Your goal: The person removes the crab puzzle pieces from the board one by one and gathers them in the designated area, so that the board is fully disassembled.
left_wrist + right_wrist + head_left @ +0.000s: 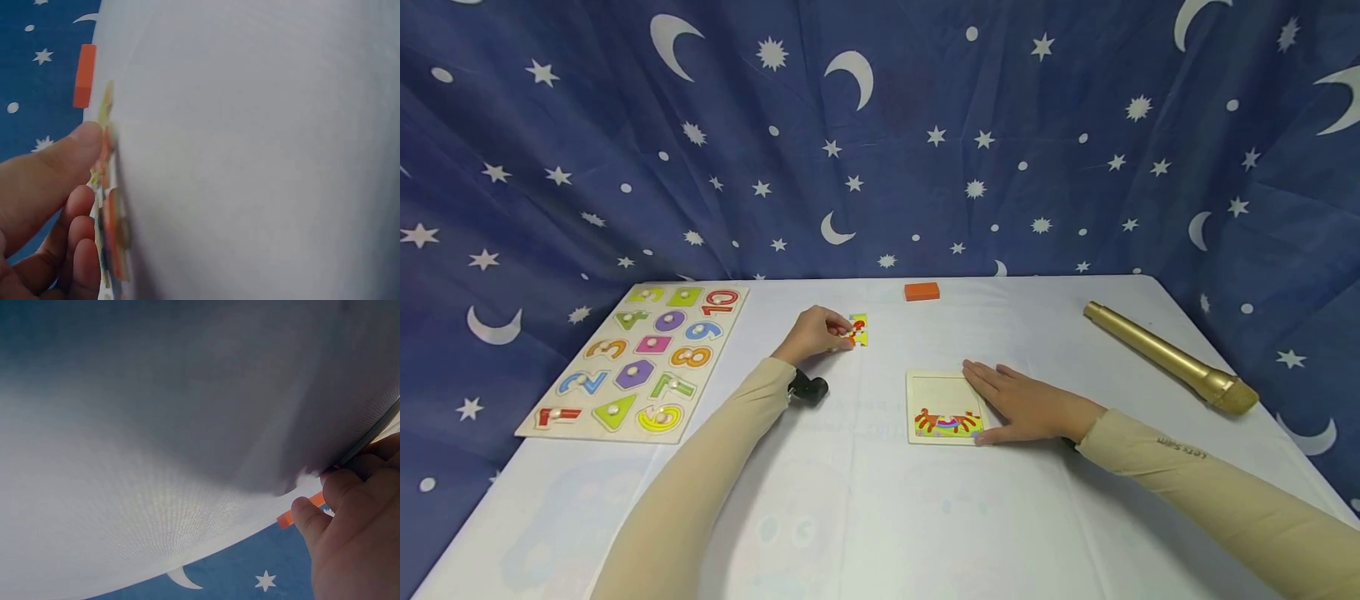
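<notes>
In the head view my left hand [817,335] pinches at small colourful jigsaw pieces [861,337] on the white table, left of centre. The left wrist view has the thumb against a piece's edge, the other fingers curled below; the pieces look thin and edge-on there. My right hand [1026,404] rests along the right edge of a square wooden puzzle tray [936,389], fingers extended. Assembled pieces with a red, yellow and rainbow picture [947,422] fill the tray's lower part. The right wrist view shows only some of that hand's fingers at the tray edge.
A wooden number-and-shape board [647,342] with knobs lies at the left. An orange block [922,292] is near the table's back edge. On the right lies a gold microphone [1172,358]. A dark blue star-patterned curtain [910,167] hangs behind the table.
</notes>
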Demonstrator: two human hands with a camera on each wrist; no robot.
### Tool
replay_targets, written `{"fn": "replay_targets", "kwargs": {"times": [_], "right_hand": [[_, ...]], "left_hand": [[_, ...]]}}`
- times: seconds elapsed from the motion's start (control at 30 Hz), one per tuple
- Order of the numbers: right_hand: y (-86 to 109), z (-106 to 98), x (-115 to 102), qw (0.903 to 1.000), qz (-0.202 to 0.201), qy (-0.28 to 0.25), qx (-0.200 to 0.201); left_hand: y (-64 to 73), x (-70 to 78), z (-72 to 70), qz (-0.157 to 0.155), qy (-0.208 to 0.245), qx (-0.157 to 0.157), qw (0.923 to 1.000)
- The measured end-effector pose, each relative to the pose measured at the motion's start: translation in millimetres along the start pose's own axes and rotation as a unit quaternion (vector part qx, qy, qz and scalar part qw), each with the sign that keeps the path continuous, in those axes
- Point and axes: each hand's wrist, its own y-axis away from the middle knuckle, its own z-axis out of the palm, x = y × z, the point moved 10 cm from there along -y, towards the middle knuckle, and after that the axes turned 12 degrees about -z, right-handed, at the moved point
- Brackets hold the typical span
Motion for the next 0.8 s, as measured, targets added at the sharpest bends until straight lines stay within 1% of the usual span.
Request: {"fn": "replay_targets", "kwargs": {"times": [0.1,0.2,0.3,0.4,0.5,0.57,0.73,0.8], "right_hand": [[-0.1,0,-1,1.0,-0.001,-0.004,0.001],[-0.1,0,-1,1.0,-0.001,-0.005,0.0],[-0.4,0,-1,1.0,-0.001,-0.004,0.0],[-0.2,-1,-2,1.0,-0.001,-0.006,-0.001],[0.1,-3,-3,1.0,-0.001,-0.007,0.0],[0.2,-3,-3,1.0,-0.002,-0.007,0.0],[0.1,-3,-3,1.0,-0.002,-0.005,0.0],[0.0,-3,-3,1.0,-0.001,-0.005,-0.001]], "left_hand": [[3.6,-1.9,-3.8,0.003,0.018,-0.008,0.9998],[9.3,0.5,-8.3,0.017,0.036,-0.014,0.9991],[18.0,7.2,-9.6,0.034,0.046,-0.017,0.9982],[31.0,18.1,-4.7,0.06,0.047,-0.022,0.9968],[46.2,31.4,4.9,0.088,0.048,-0.036,0.9943],[55.6,39.6,14.0,0.107,0.051,-0.051,0.9916],[74.0,53.9,42.3,0.131,0.04,-0.096,0.986],[80.0,58.3,53.5,0.133,0.031,-0.113,0.9841]]}}
